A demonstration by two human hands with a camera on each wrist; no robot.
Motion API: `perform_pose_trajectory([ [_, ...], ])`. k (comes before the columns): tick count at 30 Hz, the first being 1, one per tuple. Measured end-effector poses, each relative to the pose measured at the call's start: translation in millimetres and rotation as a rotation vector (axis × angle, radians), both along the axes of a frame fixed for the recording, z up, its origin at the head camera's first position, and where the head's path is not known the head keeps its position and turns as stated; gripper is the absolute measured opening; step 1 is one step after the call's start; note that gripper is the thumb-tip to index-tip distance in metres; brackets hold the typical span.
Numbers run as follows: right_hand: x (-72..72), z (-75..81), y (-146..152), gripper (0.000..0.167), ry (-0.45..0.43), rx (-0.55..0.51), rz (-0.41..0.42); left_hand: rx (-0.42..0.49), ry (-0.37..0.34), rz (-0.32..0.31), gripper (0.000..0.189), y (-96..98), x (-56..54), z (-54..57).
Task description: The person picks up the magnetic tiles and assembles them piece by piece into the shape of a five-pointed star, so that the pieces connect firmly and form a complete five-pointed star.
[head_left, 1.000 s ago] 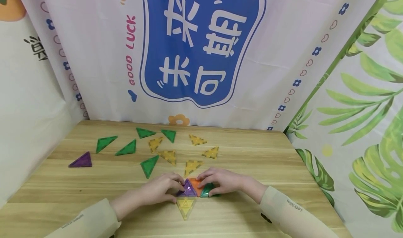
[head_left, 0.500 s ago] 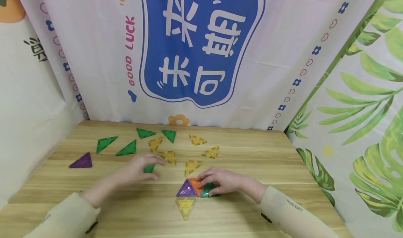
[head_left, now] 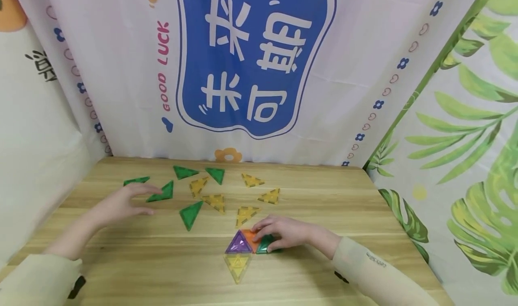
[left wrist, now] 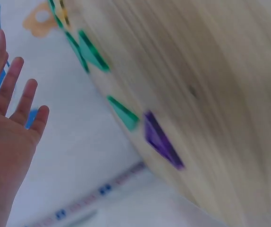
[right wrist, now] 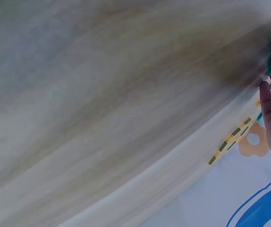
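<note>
My left hand (head_left: 119, 205) is over the left of the table, fingers apart and holding nothing. In the head view it hides the purple right-angled triangle tile, but the left wrist view shows this purple tile (left wrist: 161, 140) lying flat, apart from the fingers. My right hand (head_left: 285, 232) rests with its fingertips on an orange triangle tile (head_left: 247, 237) and a green tile (head_left: 265, 243), partly covering both. Left of them, edge to edge, lies a purple triangle tile (head_left: 239, 243). Below it a yellow triangle tile (head_left: 238, 266) points toward me.
Loose green triangle tiles (head_left: 190, 215) and yellow triangle tiles (head_left: 247, 215) lie scattered over the far middle and left of the wooden table (head_left: 162, 270). A printed cloth (head_left: 137, 95) hangs along the back edge.
My left hand has let go of the purple tile in the joined group and moved left across the table, past a loose green tile. The right hand has stayed on its tiles.
</note>
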State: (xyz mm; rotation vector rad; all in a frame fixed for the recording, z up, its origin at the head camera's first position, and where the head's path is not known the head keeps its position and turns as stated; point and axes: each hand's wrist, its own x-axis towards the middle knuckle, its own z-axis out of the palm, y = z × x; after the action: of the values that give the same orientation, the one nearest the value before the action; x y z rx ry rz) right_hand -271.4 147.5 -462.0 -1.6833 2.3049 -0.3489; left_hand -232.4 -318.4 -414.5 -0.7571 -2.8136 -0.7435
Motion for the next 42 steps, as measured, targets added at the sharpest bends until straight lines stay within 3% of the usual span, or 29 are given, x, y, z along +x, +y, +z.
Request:
perform_pose_trajectory([
  [4,-1.2,2.6,-1.9,0.043,0.000,0.020,0.006,-0.022,0.053,0.047,0.051,-24.7,3.1,-5.5],
  [12,0.3,2.9,-0.5,0.042,-0.001,0.019,0.000,-0.058,0.044,0.109,0.054,-63.3,-1.0,-16.7],
  [21,0.4,0.3,1.4,0.042,0.013,0.001,0.005,-0.106,0.013,0.158,0.057,-92.8,-7.1,-33.1],
  [27,-0.9,-1.9,2.2,0.042,0.003,0.005,-0.010,-0.143,-0.055,0.162,0.058,-102.8,-9.4,-41.2],
  [35,-2.1,-0.2,2.1,0.042,0.007,0.006,-0.009,-0.156,-0.073,0.176,0.055,-108.4,-12.8,-47.3],
  [42,-0.1,-0.1,1.9,0.042,0.014,0.008,-0.005,-0.144,-0.103,0.180,0.054,-106.5,-13.5,-46.1],
])
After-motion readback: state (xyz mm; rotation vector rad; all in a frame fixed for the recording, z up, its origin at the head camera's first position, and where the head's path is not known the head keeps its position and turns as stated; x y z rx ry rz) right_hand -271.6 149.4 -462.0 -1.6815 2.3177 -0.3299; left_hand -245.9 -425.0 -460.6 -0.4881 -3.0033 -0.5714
